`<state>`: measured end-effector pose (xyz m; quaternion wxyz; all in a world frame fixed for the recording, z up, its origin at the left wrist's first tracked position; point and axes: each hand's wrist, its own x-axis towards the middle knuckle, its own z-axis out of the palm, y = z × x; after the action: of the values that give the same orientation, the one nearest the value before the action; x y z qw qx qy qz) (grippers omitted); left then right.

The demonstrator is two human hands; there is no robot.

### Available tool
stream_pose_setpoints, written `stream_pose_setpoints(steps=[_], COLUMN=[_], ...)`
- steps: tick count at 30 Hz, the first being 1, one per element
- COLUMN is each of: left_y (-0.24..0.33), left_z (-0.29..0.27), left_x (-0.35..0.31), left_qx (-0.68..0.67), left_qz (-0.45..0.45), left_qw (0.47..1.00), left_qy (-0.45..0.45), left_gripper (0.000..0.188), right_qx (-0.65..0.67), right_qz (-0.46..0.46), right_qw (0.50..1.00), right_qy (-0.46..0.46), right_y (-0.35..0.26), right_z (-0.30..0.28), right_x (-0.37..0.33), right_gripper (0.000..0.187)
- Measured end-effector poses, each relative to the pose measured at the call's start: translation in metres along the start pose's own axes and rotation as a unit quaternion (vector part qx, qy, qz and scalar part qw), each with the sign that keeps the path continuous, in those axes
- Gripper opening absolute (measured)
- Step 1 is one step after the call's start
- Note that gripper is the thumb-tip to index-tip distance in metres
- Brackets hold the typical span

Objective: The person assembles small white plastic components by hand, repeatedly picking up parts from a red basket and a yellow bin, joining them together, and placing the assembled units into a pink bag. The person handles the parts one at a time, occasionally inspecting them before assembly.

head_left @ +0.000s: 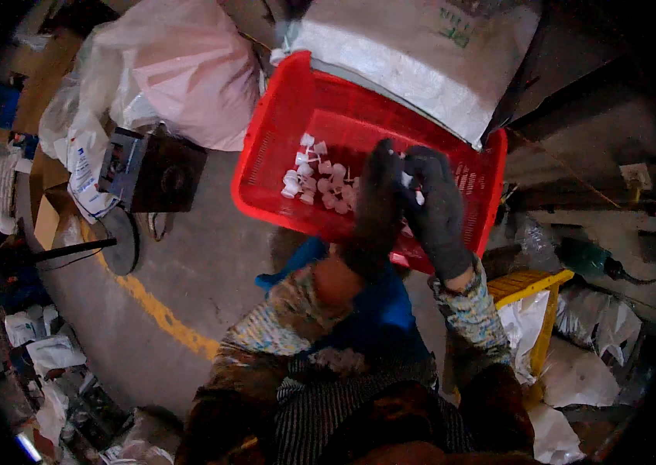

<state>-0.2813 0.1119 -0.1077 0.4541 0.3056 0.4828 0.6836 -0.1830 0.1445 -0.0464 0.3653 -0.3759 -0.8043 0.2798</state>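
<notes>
Over a red plastic basket (266, 139), my two dark-gloved hands are close together. My right hand (438, 213) has its fingers bent round a small white plastic piece (419, 198). Pressed up beside it, my left hand (378, 205) is dark and slightly blurred. Its fingers are closed towards the same spot, and what they grip is hidden. Several small white and pinkish plastic pieces (328, 186), with round caps and thin stems, lie loose in the basket left of my hands. My hands cover part of the basket floor.
A white woven sack (413, 54) leans over the basket's far edge. Large pinkish plastic bags (188, 70) and a dark box (169, 170) stand to the left. At the right is a yellow frame (529, 287) beside white bags (576, 376). A yellow line (149, 294) crosses the floor.
</notes>
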Motion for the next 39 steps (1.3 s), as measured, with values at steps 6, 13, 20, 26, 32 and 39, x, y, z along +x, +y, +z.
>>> stream_pose_setpoints(steps=[6,13,20,26,32,39], left_y=[0.022,0.041,0.057,0.057,0.062,0.052], left_z=[-0.081,-0.066,-0.047,-0.054,-0.052,-0.07], left_x=[0.033,0.032,0.034,0.032,0.029,0.027], left_qx=[0.508,0.234,0.138,0.234,0.113,0.394], left_qz=[0.082,0.06,-0.048,-0.006,-0.059,0.062], left_qw=[0.855,0.97,0.989,0.972,0.989,0.917], left_qy=[0.061,0.012,0.026,0.017,0.077,-0.006], left_gripper=[0.044,0.044,0.045,0.046,0.05,0.05], right_qx=[0.229,-0.145,-0.047,-0.017,-0.153,-0.098], right_qz=[0.197,0.171,0.054,0.058,-0.102,0.001], right_qw=[0.951,0.882,0.938,0.94,0.893,0.931], right_qy=[-0.07,-0.414,-0.339,-0.335,-0.411,-0.352], right_y=[0.106,0.258,0.317,0.362,0.366,0.317], right_z=[0.05,0.113,0.147,0.139,0.197,0.166], right_x=[0.03,-0.071,-0.139,-0.135,-0.175,-0.153], right_gripper=[0.026,0.034,0.041,0.041,0.023,0.022])
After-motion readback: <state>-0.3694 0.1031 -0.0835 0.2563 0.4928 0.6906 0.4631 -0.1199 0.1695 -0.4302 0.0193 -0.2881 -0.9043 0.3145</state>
